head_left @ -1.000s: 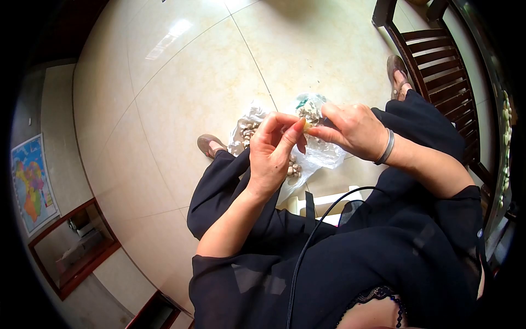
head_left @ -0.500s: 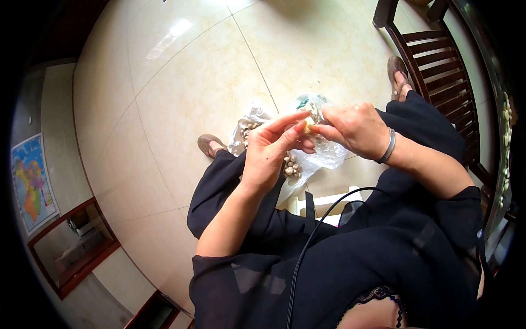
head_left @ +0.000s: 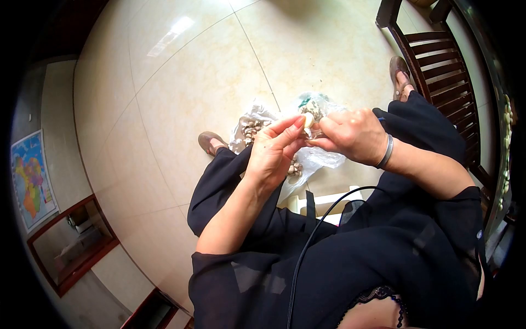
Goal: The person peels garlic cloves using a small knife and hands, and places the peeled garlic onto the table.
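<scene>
A smooth, pale piece that looks like a garlic clove [head_left: 308, 119] stands between the thumb and fingers of my left hand [head_left: 274, 147], which is closed on it. A whitish bit of skin [head_left: 308, 132] hangs at its lower end. Close against it on the right, my right hand [head_left: 350, 134] is curled shut, its thumb and forefinger pinching at that skin. Below the hands, a plastic bag [head_left: 323, 158] lies spread open. Several small brownish-white bulbs [head_left: 295, 169] show past my left hand, and more bulbs [head_left: 252, 130] sit in a white bag [head_left: 260, 111].
A pale box or stool edge [head_left: 329, 202] shows between my legs, with a black cord [head_left: 323, 219] across it. A dark slatted wooden chair [head_left: 438, 66] stands at the right. Along the far right, pale pieces [head_left: 506, 142] lie on a surface edge. Tiled floor [head_left: 192, 98] lies ahead.
The clove has turned more upright and stands out more clearly between my left fingertips. My right hand has curled tighter and moved slightly lower, with skin now visible below the clove.
</scene>
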Demonstrator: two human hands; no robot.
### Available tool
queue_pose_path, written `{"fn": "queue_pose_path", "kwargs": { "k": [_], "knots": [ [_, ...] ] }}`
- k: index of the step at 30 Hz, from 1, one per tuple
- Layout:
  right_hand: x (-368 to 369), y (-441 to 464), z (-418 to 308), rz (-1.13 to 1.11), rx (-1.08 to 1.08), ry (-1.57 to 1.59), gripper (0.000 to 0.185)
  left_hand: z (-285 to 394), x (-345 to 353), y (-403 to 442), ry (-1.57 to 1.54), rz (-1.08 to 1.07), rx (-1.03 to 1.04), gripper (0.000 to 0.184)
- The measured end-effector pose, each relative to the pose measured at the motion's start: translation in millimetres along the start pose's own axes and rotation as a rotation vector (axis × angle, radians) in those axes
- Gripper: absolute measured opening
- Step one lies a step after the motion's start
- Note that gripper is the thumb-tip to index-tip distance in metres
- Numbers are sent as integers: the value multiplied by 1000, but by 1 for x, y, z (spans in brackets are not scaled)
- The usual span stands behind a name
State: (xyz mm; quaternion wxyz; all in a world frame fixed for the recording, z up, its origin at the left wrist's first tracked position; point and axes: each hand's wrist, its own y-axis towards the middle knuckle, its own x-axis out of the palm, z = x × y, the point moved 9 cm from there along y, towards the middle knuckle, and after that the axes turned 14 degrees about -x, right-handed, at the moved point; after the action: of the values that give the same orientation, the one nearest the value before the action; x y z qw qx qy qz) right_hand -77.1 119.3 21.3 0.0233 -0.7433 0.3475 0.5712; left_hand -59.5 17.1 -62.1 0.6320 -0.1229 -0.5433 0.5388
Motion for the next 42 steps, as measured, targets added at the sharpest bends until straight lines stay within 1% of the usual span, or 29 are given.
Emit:
{"fn": "queue_pose_path", "kwargs": {
  "k": [1,5,7,11,13,15,18,21,23,24,26,27,29,30,32,35,38,42],
  "knots": [
    [0,0,-1,-3,-6,-17,29,-2,1,1,-32,-31,-11,26],
    [3,-2,-3,-17,-16,-55,30,-3,-1,3,-38,-8,-9,31],
    [8,-3,-3,-75,-10,-58,32,-2,3,3,-12,-36,-9,34],
    [6,-1,-9,-42,-57,-59,37,8,8,4,-10,-99,64,32],
    [5,-2,-3,-66,14,-53,39,5,15,2,33,-159,50,34],
    [1,-1,1,-61,31,1,41,5,17,2,19,-162,50,34],
    [-2,-2,12,-7,100,174,37,9,23,-2,43,-204,58,33],
    [-3,-3,17,-8,145,172,34,12,27,-5,113,-187,112,31],
    [-3,-4,18,6,136,175,34,19,31,-9,220,-174,214,26],
    [-3,-3,18,-2,141,191,34,19,31,-10,220,-175,213,26],
    [-3,-4,19,-11,147,208,35,22,32,-12,423,-108,256,23],
    [-3,-4,19,-7,149,214,35,21,32,-12,423,-108,256,23],
    [-2,-5,19,-4,151,220,35,27,33,-16,674,8,387,22],
    [-1,-5,20,-3,153,223,35,27,34,-17,675,8,387,22],
    [-1,-6,20,-2,157,226,36,35,41,-24,821,52,533,23],
    [-1,-6,21,-20,168,237,36,38,46,-29,871,63,582,24],
    [2,-6,22,-43,189,299,36,38,48,-29,888,58,588,25],
    [3,-6,21,-34,161,291,34,36,48,-29,894,47,547,23]
  ]
}}
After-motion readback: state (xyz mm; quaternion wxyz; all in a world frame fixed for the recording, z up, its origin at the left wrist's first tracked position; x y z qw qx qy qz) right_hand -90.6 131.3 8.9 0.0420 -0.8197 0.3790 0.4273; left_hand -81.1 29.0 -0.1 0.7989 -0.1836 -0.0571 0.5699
